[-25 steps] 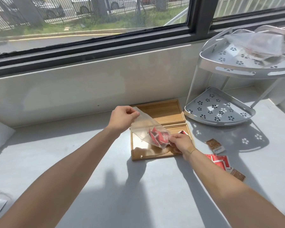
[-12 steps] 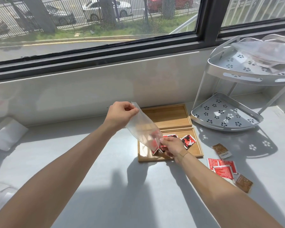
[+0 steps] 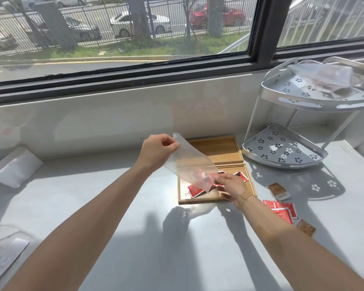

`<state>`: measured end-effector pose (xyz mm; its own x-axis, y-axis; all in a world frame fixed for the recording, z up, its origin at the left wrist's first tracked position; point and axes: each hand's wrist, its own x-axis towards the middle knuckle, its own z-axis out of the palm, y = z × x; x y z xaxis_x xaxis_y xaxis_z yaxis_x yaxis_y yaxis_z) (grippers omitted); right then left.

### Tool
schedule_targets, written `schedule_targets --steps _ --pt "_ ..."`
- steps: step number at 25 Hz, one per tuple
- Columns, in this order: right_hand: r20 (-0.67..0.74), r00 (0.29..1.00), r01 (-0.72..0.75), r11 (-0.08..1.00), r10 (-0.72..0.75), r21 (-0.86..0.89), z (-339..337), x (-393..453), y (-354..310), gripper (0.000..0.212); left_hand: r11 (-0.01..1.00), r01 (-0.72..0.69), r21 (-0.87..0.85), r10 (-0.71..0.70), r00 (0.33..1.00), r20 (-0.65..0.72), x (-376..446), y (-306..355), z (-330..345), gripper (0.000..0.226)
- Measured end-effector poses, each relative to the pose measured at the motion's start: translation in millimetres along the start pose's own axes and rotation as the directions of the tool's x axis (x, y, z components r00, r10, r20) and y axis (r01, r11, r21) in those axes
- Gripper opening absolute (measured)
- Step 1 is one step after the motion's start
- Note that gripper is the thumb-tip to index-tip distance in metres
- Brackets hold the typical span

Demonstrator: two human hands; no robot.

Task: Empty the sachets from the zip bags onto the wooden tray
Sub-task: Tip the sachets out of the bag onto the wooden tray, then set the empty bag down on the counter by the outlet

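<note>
Left hand closed in a pinch on the upper corner of a clear zip bag, holding it raised and slanted down to the right above the wooden tray. Right hand gripping the bag's lower end between thumb and fingertips, low over the tray's near compartment. Something red showing blurred through the plastic at that lower end; whether inside the bag or lying under it, cannot tell. Red sachets lying in the near compartment, one at its left half just beside the bag's lower tip, another red-and-black one at the far right corner just beyond the right hand. Far compartment of the tray bare wood, partly hidden by the bag. Tray resting on a pale grey counter against the wall below a dark-framed window. To the right of the tray, on the counter, a brown sachet lying alone, then nearer a cluster of red sachets on the counter with a second brown sachet at its near end, all outside the tray. Behind them, a white two-tier corner rack with flower-shaped cut-outs; more clear zip bags heaped on its upper shelf, with brownish contents dimly visible. At the far left, a white packet leaning at the wall, and another clear bag flat at the near left edge. Strong sunlight throwing shadows of both arms and the rack across the counter.
</note>
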<state>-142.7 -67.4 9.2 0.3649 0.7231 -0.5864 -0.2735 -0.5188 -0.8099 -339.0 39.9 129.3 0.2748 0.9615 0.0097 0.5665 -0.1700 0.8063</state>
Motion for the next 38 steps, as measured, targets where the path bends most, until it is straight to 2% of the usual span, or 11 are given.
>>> schedule_targets --steps 4,8,12,15,18,27,30,34,38 --pt "-0.009 0.998 0.057 0.998 -0.056 0.013 -47.4 -19.5 5.2 0.006 0.999 0.040 -0.015 -0.039 0.998 0.051 -30.4 -4.7 12.8 0.008" --pt "-0.051 0.991 0.125 0.992 -0.126 -0.026 -109.9 -43.7 14.2 0.010 0.980 0.134 -0.149 -0.113 0.983 0.143 -57.9 0.2 49.1 0.012" --pt "-0.113 0.982 0.154 0.988 -0.150 0.030 -180.6 -79.9 28.2 0.003 0.933 0.265 -0.243 -0.201 0.945 0.258 -78.5 19.2 113.3 0.011" --pt "-0.206 0.969 0.130 0.990 -0.139 -0.056 -244.5 -113.0 41.4 0.004 0.930 0.295 -0.220 -0.198 0.904 0.379 -90.6 51.7 175.8 0.005" --pt "-0.309 0.945 0.097 0.994 -0.107 -0.046 -308.3 -140.8 62.9 0.006 0.936 0.295 -0.192 -0.165 0.849 0.501 -101.6 92.2 240.1 0.008" --pt "-0.568 0.820 -0.022 0.995 0.072 0.095 -440.4 -200.5 133.6 0.011 0.991 0.112 -0.072 -0.025 0.686 0.727 -135.3 174.5 416.1 0.020" --pt "-0.609 0.782 -0.030 0.985 0.131 0.173 -468.2 -209.0 152.7 0.007 1.000 0.011 -0.002 -0.005 0.619 0.785 -144.5 192.8 467.4 0.034" --pt "-0.648 0.740 -0.051 0.976 0.180 0.213 -485.9 -211.1 171.3 0.005 0.992 -0.109 0.063 -0.001 0.494 0.869 -153.9 212.6 514.1 0.056" --pt "-0.674 0.705 -0.058 0.965 0.221 0.256 -492.6 -205.5 177.7 0.006 0.967 -0.228 0.111 -0.002 0.428 0.904 -155.3 221.2 546.2 0.073"
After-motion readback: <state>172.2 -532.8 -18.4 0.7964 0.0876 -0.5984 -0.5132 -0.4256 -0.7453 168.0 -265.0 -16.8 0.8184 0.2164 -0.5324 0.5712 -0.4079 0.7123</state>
